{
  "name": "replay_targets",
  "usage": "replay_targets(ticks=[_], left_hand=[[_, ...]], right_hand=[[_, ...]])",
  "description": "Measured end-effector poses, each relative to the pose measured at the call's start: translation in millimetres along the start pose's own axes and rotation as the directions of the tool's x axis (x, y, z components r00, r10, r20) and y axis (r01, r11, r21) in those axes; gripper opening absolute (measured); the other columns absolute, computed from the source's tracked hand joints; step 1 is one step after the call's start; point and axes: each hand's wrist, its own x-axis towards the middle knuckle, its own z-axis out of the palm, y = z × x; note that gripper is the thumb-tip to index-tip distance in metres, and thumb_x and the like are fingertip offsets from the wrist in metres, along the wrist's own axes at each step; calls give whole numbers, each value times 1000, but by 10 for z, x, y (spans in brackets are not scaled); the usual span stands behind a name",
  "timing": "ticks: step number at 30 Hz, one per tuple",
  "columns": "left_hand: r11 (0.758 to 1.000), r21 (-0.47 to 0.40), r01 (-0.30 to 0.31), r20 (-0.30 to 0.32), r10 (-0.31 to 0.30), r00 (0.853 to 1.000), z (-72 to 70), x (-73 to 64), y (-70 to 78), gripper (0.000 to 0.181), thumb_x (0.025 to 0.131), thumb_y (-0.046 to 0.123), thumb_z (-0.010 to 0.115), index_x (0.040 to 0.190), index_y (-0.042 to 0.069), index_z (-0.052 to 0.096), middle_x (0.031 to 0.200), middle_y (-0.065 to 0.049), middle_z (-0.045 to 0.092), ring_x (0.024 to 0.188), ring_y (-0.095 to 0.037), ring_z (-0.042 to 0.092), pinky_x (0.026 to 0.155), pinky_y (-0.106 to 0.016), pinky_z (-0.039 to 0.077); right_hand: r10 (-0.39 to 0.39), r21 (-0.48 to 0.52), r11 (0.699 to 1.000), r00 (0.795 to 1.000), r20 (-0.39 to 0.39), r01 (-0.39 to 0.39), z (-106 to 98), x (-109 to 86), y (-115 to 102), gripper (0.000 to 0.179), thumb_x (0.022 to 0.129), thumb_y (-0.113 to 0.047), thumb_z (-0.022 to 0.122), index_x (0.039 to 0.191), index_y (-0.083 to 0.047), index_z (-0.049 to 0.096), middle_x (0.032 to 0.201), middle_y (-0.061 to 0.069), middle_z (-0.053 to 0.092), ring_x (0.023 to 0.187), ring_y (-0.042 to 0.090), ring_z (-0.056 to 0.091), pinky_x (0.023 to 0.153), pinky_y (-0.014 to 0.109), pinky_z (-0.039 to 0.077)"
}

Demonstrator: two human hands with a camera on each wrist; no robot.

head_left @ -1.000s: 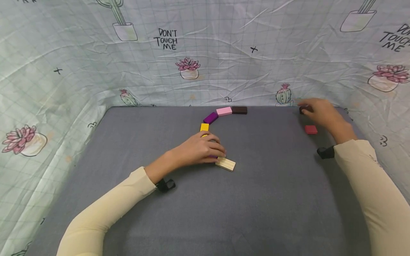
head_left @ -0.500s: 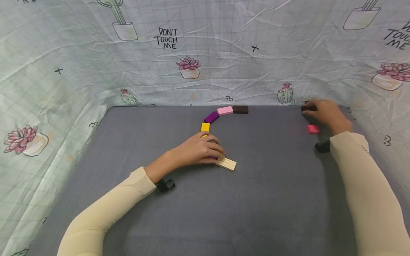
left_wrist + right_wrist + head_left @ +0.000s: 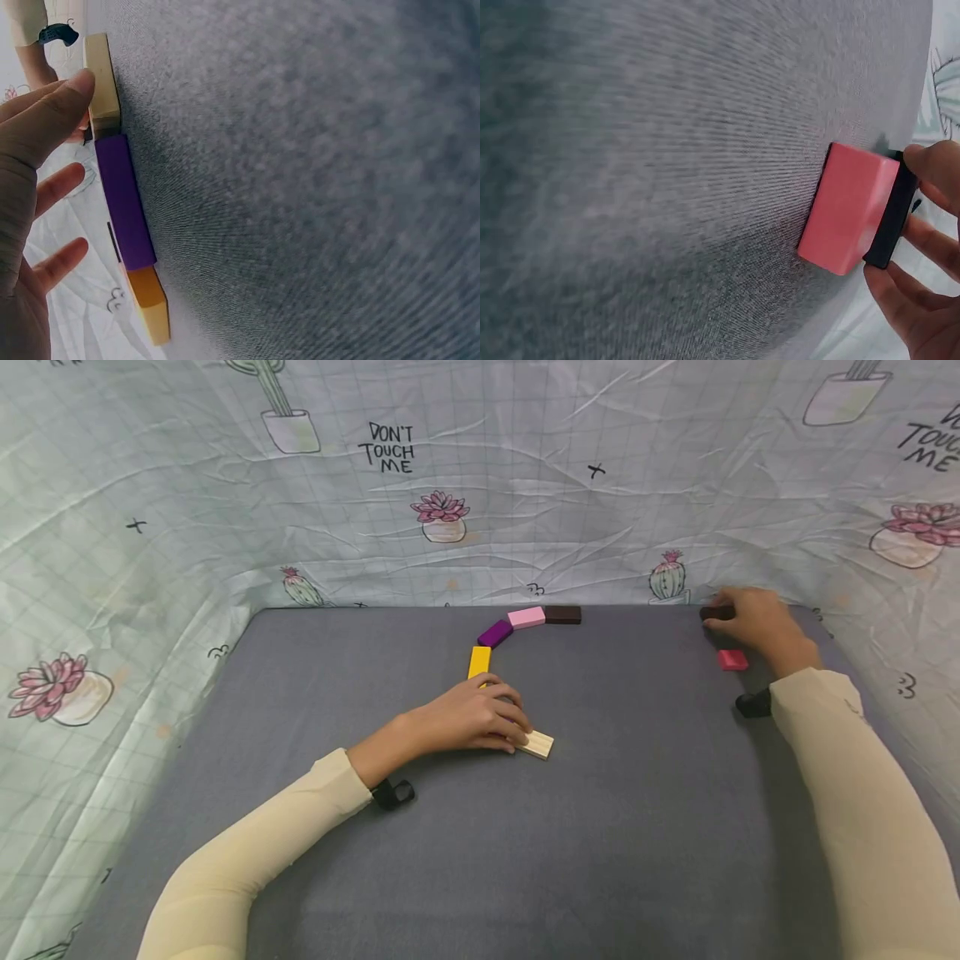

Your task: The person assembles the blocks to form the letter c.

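Note:
My left hand [image 3: 480, 717] reaches over the lower end of a curved row of small blocks. Its thumb and a finger pinch a bare wooden block [image 3: 103, 82] lying on the cloth, while the other fingers spread loosely. A purple block [image 3: 124, 202] touches that one end to end, mostly hidden under the hand in the head view. The yellow block [image 3: 479, 662] follows. At the far right, my right hand [image 3: 761, 622] holds a dark block [image 3: 892, 214] by its ends between thumb and fingers. Just nearer lies a red block [image 3: 732, 660], flat on the cloth.
The row curves on through a second purple block [image 3: 496, 634], a pink block [image 3: 527, 617] and a dark brown block [image 3: 562, 615] near the back edge. A grey cloth [image 3: 600, 827] covers the table. Printed fabric [image 3: 517, 510] hangs behind and at both sides.
My left hand has slid slightly right, from the purple block onto the wooden block. The right hand keeps the dark block, its forearm having swung a little left.

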Motion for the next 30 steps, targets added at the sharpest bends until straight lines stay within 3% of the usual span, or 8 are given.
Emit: replay_targets(ticks=[6,15,23,30], left_hand=[[1000,7,0,11,0,1000,-4,11,-20,15,95,30,74,110,29,79,118,15,71,119,-15,57,106,-42,39],[1000,-14,-3,9,3,1000,4,15,-35,16,94,29,75,109,28,79,116,14,72,119,-15,57,106,-42,39],[996,-88,-5,-10,4,1000,4,24,-55,17,92,27,77,109,25,81,112,13,73,115,-16,59,106,-44,40],[993,-117,-13,-9,12,1000,5,31,-85,16,92,28,77,108,25,81,113,12,74,115,-16,59,106,-46,40]], right_hand=[[-76,-24,997,997,-27,75,-30,-41,-136,33,92,-18,71,116,4,63,111,31,64,103,48,57,90,64,42],[-99,-31,995,995,-20,99,-61,-132,-325,35,93,-22,71,120,-1,63,123,31,59,115,51,53,96,67,39],[-162,-25,987,984,-67,161,-40,-297,-542,35,90,-21,77,118,-2,66,120,30,61,112,48,56,91,67,42],[-211,-22,977,976,-57,210,15,-551,-799,35,91,-20,77,120,-5,66,124,26,60,109,48,59,85,64,46]])
